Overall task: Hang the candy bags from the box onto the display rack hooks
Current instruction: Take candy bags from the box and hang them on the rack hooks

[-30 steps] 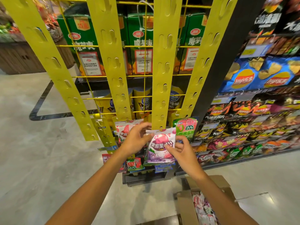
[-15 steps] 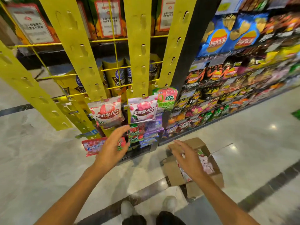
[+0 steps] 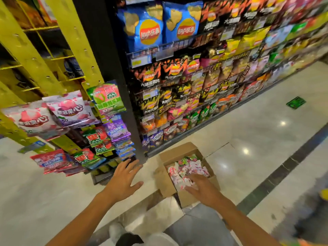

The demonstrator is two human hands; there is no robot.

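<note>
An open cardboard box (image 3: 166, 185) sits on the floor, filled with several pink, white and green candy bags (image 3: 188, 168). My right hand (image 3: 202, 189) reaches into the box, fingers spread over the bags, gripping nothing that I can see. My left hand (image 3: 122, 180) hovers empty, fingers spread, left of the box and below the rack. On the yellow display rack (image 3: 26, 50) hang a purple-pink candy bag (image 3: 71, 108), a red-white one (image 3: 32, 119) and a green one (image 3: 108, 97), with more bags on lower hooks.
Black shelves (image 3: 195, 77) packed with chip bags run along the right. The rack's dark base (image 3: 106, 174) stands on the glossy tiled floor near my left hand. My feet (image 3: 127, 235) show at the bottom edge.
The purple-pink bag was hung on the rack and released. My view swung down and right; my right hand dropped into the box and my left hand lowered away from the rack.
</note>
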